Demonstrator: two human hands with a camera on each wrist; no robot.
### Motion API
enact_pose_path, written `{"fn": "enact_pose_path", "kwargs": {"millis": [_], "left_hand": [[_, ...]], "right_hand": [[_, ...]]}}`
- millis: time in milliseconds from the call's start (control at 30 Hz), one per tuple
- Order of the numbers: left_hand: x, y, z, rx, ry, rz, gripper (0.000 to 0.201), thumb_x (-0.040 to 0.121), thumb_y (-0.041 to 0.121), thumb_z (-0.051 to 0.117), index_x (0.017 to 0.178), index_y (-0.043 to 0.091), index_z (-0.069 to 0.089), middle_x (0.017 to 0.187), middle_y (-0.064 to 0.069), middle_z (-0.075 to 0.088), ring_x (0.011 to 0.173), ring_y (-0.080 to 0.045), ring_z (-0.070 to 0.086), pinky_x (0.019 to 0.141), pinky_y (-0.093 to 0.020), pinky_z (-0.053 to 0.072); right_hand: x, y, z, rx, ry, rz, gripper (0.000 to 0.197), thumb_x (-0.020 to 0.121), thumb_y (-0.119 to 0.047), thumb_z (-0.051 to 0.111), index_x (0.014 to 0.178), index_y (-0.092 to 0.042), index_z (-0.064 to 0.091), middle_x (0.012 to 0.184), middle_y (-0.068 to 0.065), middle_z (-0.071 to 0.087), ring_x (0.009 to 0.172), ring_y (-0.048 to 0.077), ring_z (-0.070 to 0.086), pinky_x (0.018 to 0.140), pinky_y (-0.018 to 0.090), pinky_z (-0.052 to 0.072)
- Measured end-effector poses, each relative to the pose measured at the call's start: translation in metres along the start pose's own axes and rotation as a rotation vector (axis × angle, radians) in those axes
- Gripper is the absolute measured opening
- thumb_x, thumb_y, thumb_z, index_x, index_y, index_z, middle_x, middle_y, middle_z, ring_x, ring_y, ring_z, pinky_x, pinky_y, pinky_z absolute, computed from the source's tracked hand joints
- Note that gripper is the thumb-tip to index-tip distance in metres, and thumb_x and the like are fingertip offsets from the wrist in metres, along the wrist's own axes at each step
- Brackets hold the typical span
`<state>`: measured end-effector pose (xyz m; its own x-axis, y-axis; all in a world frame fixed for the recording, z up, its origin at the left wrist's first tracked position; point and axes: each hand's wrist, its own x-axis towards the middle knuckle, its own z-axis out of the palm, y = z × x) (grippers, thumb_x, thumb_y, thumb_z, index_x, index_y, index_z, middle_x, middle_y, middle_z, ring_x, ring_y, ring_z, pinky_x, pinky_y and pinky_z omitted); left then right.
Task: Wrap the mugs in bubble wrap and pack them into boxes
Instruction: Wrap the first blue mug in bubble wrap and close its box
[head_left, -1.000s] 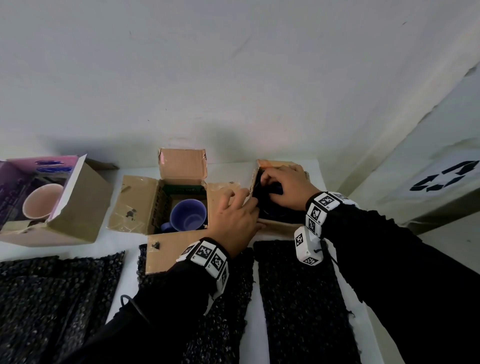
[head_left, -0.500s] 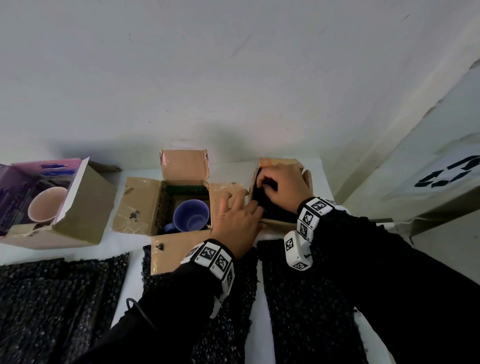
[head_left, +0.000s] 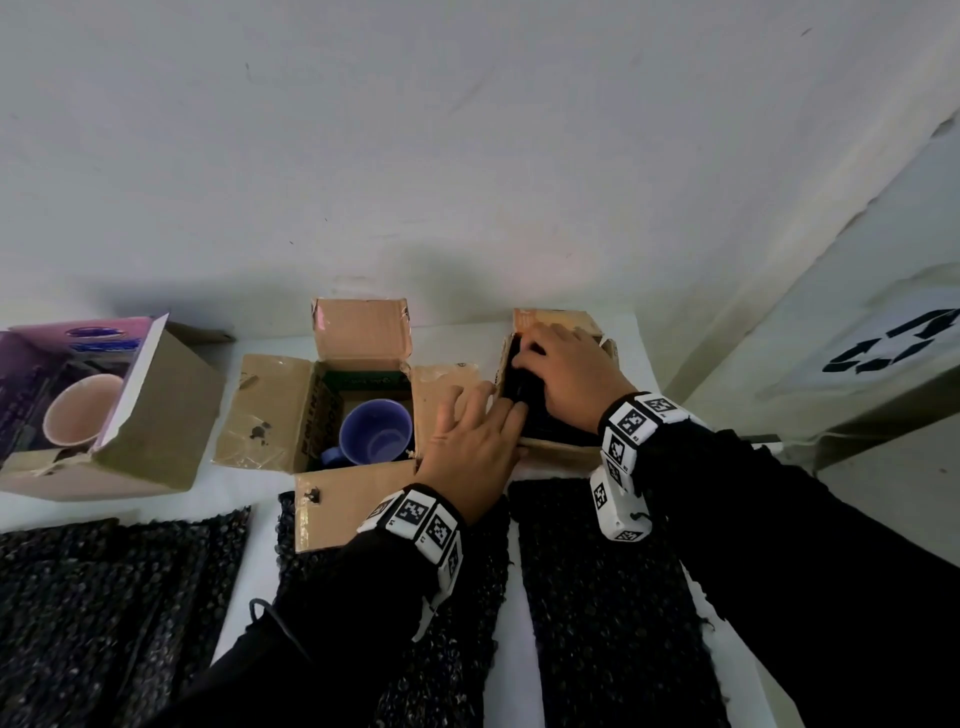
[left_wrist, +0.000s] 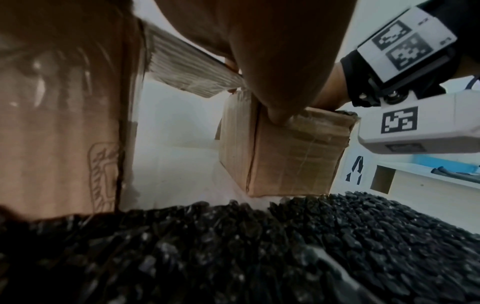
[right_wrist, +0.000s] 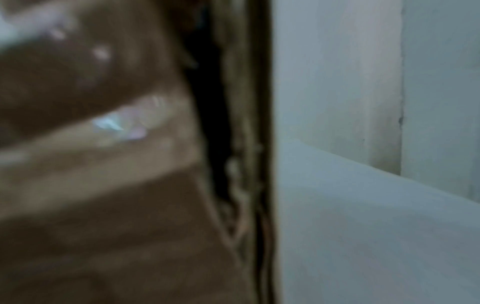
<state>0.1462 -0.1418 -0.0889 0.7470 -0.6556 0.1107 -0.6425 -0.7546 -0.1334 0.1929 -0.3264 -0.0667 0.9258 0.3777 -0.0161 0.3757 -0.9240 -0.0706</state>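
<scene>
A small cardboard box (head_left: 563, 323) stands at the back right of the table, with a mug wrapped in black bubble wrap (head_left: 514, 387) inside it. My right hand (head_left: 550, 364) lies over this bundle, fingers curled down onto it inside the box. My left hand (head_left: 480, 415) holds the box's near left edge; in the left wrist view its thumb (left_wrist: 276, 117) presses the box (left_wrist: 291, 156) front. A blue mug (head_left: 376, 431) sits bare in the open middle box (head_left: 270, 410). A pink mug (head_left: 78, 410) lies in the tipped left box (head_left: 161, 415). The right wrist view shows only blurred cardboard (right_wrist: 103, 205).
Black bubble wrap sheets lie along the near table: one on the right (head_left: 597, 597), one under my left arm (head_left: 467, 649), a pile at the left (head_left: 104, 597). The white wall runs close behind the boxes. The table's right edge (head_left: 647, 364) is just past the small box.
Both hands have stayed at the small box. The right hand's fingers have shifted slightly over the wrapped bundle inside; the left hand keeps its hold on the near left edge.
</scene>
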Motion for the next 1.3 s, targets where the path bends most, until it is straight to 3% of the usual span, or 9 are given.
{"fn": "enact_pose_path", "kwargs": {"millis": [100,267,367,500,667,833,967,1167,1300], "left_hand": [[0.005,0.004,-0.001,0.009,-0.043,-0.015,0.051,0.087,0.044,0.046,0.128,0.014,0.054,0.119,-0.004,0.058,0.124,-0.031,0.043,0.105,-0.051,0.017],[0.010,0.004,-0.005,0.026,-0.062,-0.017,0.052,0.086,0.044,0.057,0.129,0.016,0.055,0.140,-0.008,0.048,0.136,-0.030,0.028,0.108,-0.052,0.009],[0.010,0.002,-0.006,0.062,-0.084,-0.004,0.056,0.089,0.048,0.050,0.133,0.013,0.050,0.137,-0.006,0.051,0.139,-0.030,0.030,0.111,-0.053,0.000],[0.016,0.003,-0.012,0.108,-0.102,0.006,0.065,0.087,0.056,0.047,0.135,0.011,0.047,0.125,-0.007,0.058,0.131,-0.030,0.038,0.111,-0.056,0.004],[0.022,-0.002,-0.015,0.106,-0.079,0.012,0.059,0.080,0.061,0.056,0.117,0.014,0.054,0.112,-0.006,0.065,0.130,-0.029,0.039,0.111,-0.056,0.001],[0.016,0.002,-0.012,0.097,-0.074,0.031,0.050,0.089,0.058,0.040,0.111,0.016,0.057,0.124,-0.005,0.058,0.135,-0.031,0.032,0.112,-0.057,0.004],[0.016,0.001,-0.012,0.109,-0.032,0.000,0.052,0.086,0.061,0.046,0.114,0.020,0.061,0.130,-0.003,0.049,0.131,-0.028,0.033,0.110,-0.054,0.007],[0.013,0.002,-0.007,0.065,0.062,0.069,0.048,0.079,0.049,0.065,0.119,0.027,0.052,0.104,-0.003,0.064,0.113,-0.031,0.049,0.107,-0.057,0.019],[0.013,0.006,-0.009,0.075,0.052,0.072,0.036,0.071,0.040,0.076,0.100,0.027,0.059,0.096,-0.006,0.064,0.109,-0.034,0.050,0.105,-0.058,0.018]], "right_hand": [[-0.003,0.002,0.003,0.023,-0.081,0.064,0.049,0.086,-0.015,0.052,0.135,-0.019,0.050,0.136,0.001,0.049,0.122,0.024,0.046,0.096,0.039,0.036],[-0.002,0.005,0.006,-0.112,-0.120,0.051,0.044,0.087,-0.022,0.050,0.130,-0.024,0.055,0.136,0.000,0.050,0.127,0.024,0.038,0.101,0.043,0.032],[-0.006,0.008,0.008,-0.121,-0.023,0.102,0.040,0.082,-0.027,0.051,0.119,-0.015,0.059,0.122,0.010,0.057,0.111,0.031,0.052,0.096,0.045,0.038],[-0.010,0.014,0.015,-0.086,-0.015,0.140,0.032,0.086,-0.029,0.054,0.114,-0.012,0.051,0.099,0.009,0.068,0.088,0.030,0.062,0.098,0.040,0.031],[-0.019,0.024,0.004,-0.230,0.091,0.142,0.027,0.077,-0.023,0.060,0.104,-0.014,0.058,0.103,0.006,0.065,0.098,0.029,0.055,0.089,0.043,0.034],[-0.035,0.029,0.002,-0.327,0.196,0.189,0.010,0.082,-0.027,0.058,0.085,-0.018,0.061,0.085,0.000,0.069,0.106,0.025,0.052,0.097,0.049,0.022],[-0.041,0.028,0.007,-0.308,0.099,0.213,0.018,0.087,-0.032,0.051,0.086,-0.022,0.066,0.095,-0.003,0.066,0.116,0.024,0.045,0.102,0.052,0.015],[-0.061,0.026,-0.002,-0.287,0.173,0.192,0.024,0.090,-0.039,0.040,0.090,-0.027,0.061,0.105,-0.007,0.065,0.111,0.021,0.044,0.098,0.049,0.020],[-0.074,0.022,0.002,-0.281,0.087,0.180,0.046,0.092,-0.046,0.026,0.090,-0.029,0.069,0.114,-0.008,0.065,0.119,0.021,0.041,0.100,0.051,0.018]]}}
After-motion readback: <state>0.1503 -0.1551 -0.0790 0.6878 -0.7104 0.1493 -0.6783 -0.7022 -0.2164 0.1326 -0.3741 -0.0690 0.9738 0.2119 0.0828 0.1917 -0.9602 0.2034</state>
